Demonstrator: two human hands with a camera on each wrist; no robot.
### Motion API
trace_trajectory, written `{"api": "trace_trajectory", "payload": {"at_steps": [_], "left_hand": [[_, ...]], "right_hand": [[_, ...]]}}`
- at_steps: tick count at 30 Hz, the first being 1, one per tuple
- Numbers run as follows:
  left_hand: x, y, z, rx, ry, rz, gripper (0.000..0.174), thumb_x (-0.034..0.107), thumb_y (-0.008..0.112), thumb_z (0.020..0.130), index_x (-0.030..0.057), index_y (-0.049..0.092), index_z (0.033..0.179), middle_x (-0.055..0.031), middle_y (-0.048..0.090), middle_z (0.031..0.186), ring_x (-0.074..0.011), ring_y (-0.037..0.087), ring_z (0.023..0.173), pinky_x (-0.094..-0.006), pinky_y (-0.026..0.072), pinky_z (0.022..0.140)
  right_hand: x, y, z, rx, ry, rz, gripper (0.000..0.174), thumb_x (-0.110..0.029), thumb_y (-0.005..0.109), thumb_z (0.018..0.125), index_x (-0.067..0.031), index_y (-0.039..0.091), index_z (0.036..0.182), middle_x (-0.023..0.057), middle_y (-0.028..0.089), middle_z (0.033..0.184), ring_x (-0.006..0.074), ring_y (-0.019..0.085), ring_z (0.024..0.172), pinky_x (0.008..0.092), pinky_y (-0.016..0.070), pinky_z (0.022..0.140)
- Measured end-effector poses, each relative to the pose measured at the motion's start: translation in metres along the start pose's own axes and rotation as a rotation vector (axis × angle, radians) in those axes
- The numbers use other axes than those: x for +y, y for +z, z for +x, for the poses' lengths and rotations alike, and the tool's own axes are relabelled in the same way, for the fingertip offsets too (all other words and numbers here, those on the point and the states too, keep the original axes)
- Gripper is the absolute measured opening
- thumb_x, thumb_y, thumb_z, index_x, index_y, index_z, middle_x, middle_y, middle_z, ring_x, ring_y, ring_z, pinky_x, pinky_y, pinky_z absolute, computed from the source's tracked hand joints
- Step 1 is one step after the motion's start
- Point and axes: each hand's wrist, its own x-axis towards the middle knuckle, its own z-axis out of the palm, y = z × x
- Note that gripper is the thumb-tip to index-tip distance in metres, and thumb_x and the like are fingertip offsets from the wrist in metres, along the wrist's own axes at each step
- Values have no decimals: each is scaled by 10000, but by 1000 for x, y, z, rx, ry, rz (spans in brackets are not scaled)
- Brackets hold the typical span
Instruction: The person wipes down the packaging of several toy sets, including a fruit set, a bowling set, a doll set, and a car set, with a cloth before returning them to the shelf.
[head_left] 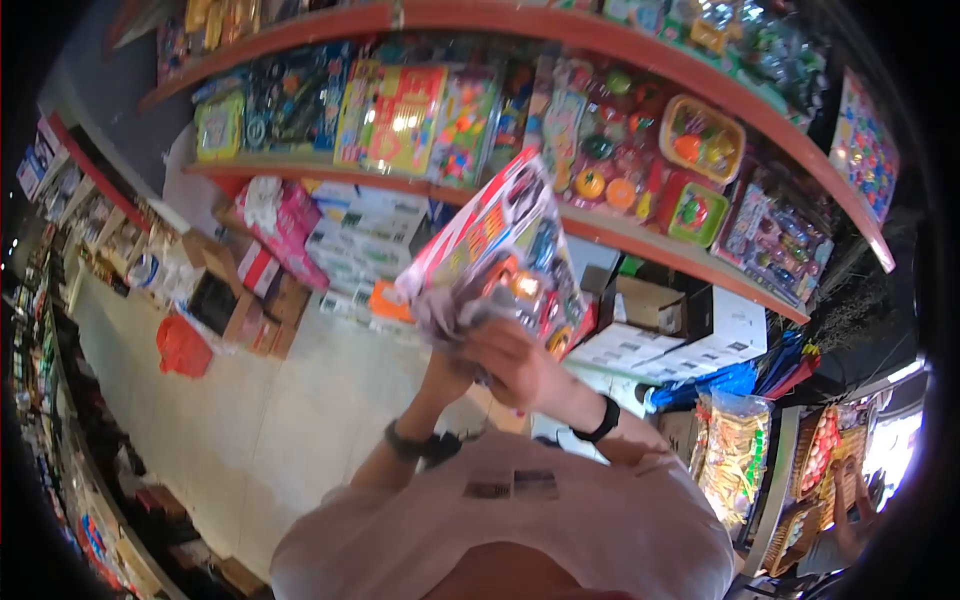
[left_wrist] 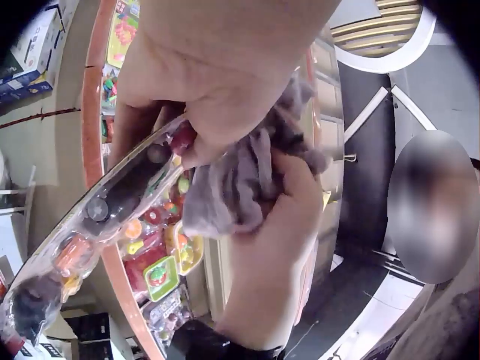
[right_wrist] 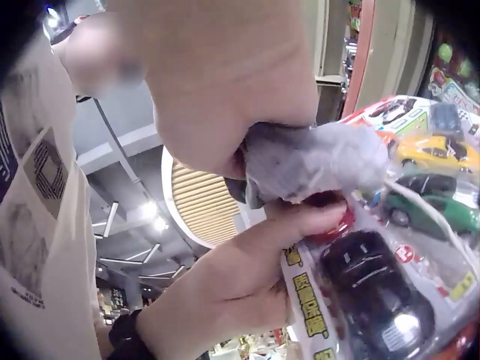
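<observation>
A clear plastic pack of toy cars (head_left: 540, 240) with a printed card is held up at chest height, tilted, before the shelves. My left hand (head_left: 447, 382) grips it by its lower edge, thumb over the front in the right wrist view. Through the plastic show a black car (right_wrist: 375, 292), a green car (right_wrist: 435, 204) and a yellow car (right_wrist: 437, 154). My right hand (head_left: 512, 362) holds a bunched grey cloth (left_wrist: 234, 187) against the pack, close beside the left hand. Part of the cloth is hidden in the right palm.
Red-edged shelves (head_left: 620, 232) carry packaged toys and play food. Below stand white boxes (head_left: 365, 235) and an open carton (head_left: 650, 305). A red bag (head_left: 183, 347) lies on the tiled floor (head_left: 250, 430) near cardboard boxes. Another person's hand (head_left: 852, 515) shows at the far right.
</observation>
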Motion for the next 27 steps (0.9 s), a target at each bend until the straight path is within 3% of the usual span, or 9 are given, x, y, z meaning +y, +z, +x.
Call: {"api": "trace_trajectory", "payload": {"at_steps": [3, 9, 11, 14, 15, 19, 24, 26, 27], "left_hand": [[33, 6, 20, 311, -121, -345, 274, 52, 640, 810, 3, 593, 1075, -58, 628, 997, -172, 589, 974, -307, 479, 805], [14, -19, 8, 371, -379, -360, 269, 107, 687, 809, 45, 602, 1057, -12, 608, 934, -113, 561, 843, -298, 459, 741], [23, -18, 14, 403, -236, -430, 260, 105, 686, 810, 48, 600, 1049, -11, 603, 941, -113, 558, 843, -301, 459, 744], [18, -7, 22, 383, -135, -445, 268, 97, 679, 810, 51, 584, 1056, -16, 596, 951, -110, 550, 847, -293, 457, 739], [13, 0, 24, 364, -119, -436, 275, 94, 676, 810, 51, 577, 1062, -18, 594, 955, -109, 547, 849, -289, 457, 736], [39, 26, 49, 317, -186, -694, 281, 112, 670, 818, 49, 567, 1072, -24, 590, 965, -107, 541, 858, -280, 455, 729], [24, 48, 91, 125, -76, -906, 704, 337, 759, 753, 90, 397, 1304, -51, 527, 1212, -242, 498, 1169, -456, 409, 1008], [15, 46, 115, 54, 26, -1067, 700, 376, 727, 778, 89, 388, 1320, -62, 532, 1230, -256, 498, 1191, -469, 409, 1009], [16, 49, 126, 229, 72, -1121, 640, 392, 646, 846, 79, 377, 1335, -94, 528, 1255, -271, 521, 1175, -485, 436, 978]], "right_hand": [[10, -19, -21, 142, 127, -84, 335, -15, 601, 596, -16, 595, 932, 156, 574, 1053, 334, 565, 904, 403, 466, 798], [22, -44, -88, 551, 752, -148, 257, -96, 684, 761, -5, 558, 966, 159, 593, 922, 278, 581, 801, 354, 470, 721], [19, -49, -102, 597, 856, -161, 327, -140, 700, 799, 5, 544, 1047, 129, 601, 883, 220, 582, 809, 343, 472, 705], [6, -62, -105, 536, 1128, 323, 422, -175, 704, 818, 19, 509, 1138, 94, 604, 900, 142, 569, 822, 300, 470, 697], [32, -46, -136, 528, 994, 279, 397, -175, 664, 858, 23, 508, 1165, 60, 607, 917, 90, 563, 797, 256, 465, 690], [41, -69, -142, 769, 1047, 574, 192, -152, 561, 936, -18, 557, 1073, -19, 584, 860, 57, 517, 737, 216, 428, 670], [56, -118, -154, 1003, 803, 432, 160, -174, 543, 945, -21, 591, 948, -33, 558, 756, 43, 482, 660, 217, 388, 591], [65, -146, -162, 1003, 784, 283, 189, -199, 526, 950, -24, 594, 965, -38, 543, 737, 40, 463, 640, 212, 370, 571], [64, -161, -162, 1011, 786, 311, 214, -217, 510, 953, -25, 596, 987, -48, 523, 717, 32, 440, 619, 206, 346, 548]]}}
